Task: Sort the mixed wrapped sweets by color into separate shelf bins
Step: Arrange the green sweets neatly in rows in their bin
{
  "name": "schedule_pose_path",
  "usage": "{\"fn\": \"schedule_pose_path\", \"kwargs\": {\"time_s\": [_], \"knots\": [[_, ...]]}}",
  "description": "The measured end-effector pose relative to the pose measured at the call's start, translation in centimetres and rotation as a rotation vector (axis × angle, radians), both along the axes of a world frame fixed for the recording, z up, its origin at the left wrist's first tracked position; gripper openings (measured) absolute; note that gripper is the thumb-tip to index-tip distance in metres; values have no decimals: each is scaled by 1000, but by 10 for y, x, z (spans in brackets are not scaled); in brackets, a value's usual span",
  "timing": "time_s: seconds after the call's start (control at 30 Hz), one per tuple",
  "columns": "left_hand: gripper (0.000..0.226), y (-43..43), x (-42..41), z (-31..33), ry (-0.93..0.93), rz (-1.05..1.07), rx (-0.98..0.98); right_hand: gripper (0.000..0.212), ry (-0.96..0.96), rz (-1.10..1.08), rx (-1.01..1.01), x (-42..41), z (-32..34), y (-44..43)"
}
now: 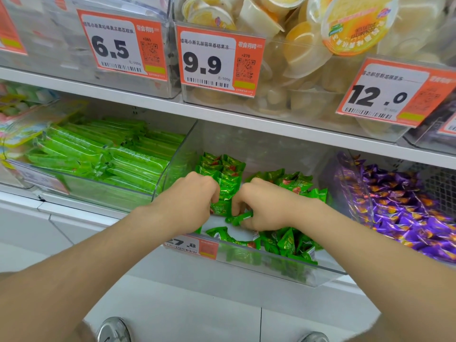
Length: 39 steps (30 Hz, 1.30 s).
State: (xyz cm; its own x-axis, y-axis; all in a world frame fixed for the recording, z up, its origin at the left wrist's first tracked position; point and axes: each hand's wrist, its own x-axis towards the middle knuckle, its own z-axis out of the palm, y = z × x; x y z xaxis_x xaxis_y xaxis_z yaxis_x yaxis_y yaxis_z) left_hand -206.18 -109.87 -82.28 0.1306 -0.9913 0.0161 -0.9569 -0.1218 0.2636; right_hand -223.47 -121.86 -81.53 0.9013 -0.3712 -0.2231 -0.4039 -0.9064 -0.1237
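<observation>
Both my hands reach into the middle clear bin (271, 264), which holds green wrapped sweets (288, 240). My left hand (190, 201) curls its fingers round a stack of green sweets (223, 193) standing in a row at the bin's left side. My right hand (261, 206) pinches a single green sweet (240, 217) low in the bin, just right of the stack. More green sweets lie loose behind and in front of my right hand.
A bin of long green packets (103, 156) stands to the left. A bin of purple wrapped sweets (404, 213) stands to the right. The shelf above carries jelly cups (303, 48) and orange price tags (219, 60). White cabinet fronts lie below.
</observation>
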Motion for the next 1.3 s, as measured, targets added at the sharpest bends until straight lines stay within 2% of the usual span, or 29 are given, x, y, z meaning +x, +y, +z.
{"fn": "schedule_pose_path", "kwargs": {"time_s": [0.1,0.17,0.27,0.3,0.4,0.47,0.5,0.57,0.63,0.7,0.8,0.9,1.0,1.13,1.3], "knots": [[29,0,-2,2,67,6,-46,26,-94,-56,50,-6,13,-2],[27,1,-5,6,164,2,-89,20,-214,-160,168,-9,22,-3],[64,4,-10,16,277,-15,-192,15,-411,-392,564,-9,35,3],[69,6,-11,18,276,-30,-244,12,-461,-476,713,-8,39,7],[64,9,-12,24,250,-80,-370,11,-582,-688,1094,-3,45,17],[54,11,-12,27,296,-59,-378,7,-612,-789,1256,-2,49,17],[47,12,-12,29,326,-51,-366,12,-595,-812,1283,-2,50,17],[24,13,-10,30,330,-47,-350,20,-539,-806,1116,-5,47,13],[10,14,-7,31,281,-48,-333,30,-536,-707,798,-8,41,8],[13,15,-4,30,260,-51,-295,26,-611,-503,613,-12,38,7],[25,17,-1,26,264,18,-246,14,-634,-207,598,-15,39,8],[28,16,1,23,284,50,-204,26,-593,-199,621,-12,40,9],[30,16,1,22,255,40,-164,19,-533,-219,467,-6,34,8],[30,15,4,9,14,85,-87,11,-396,-249,134,1,19,11],[18,18,6,-2,-56,101,91,13,-233,-226,-5,15,-3,21]]}}
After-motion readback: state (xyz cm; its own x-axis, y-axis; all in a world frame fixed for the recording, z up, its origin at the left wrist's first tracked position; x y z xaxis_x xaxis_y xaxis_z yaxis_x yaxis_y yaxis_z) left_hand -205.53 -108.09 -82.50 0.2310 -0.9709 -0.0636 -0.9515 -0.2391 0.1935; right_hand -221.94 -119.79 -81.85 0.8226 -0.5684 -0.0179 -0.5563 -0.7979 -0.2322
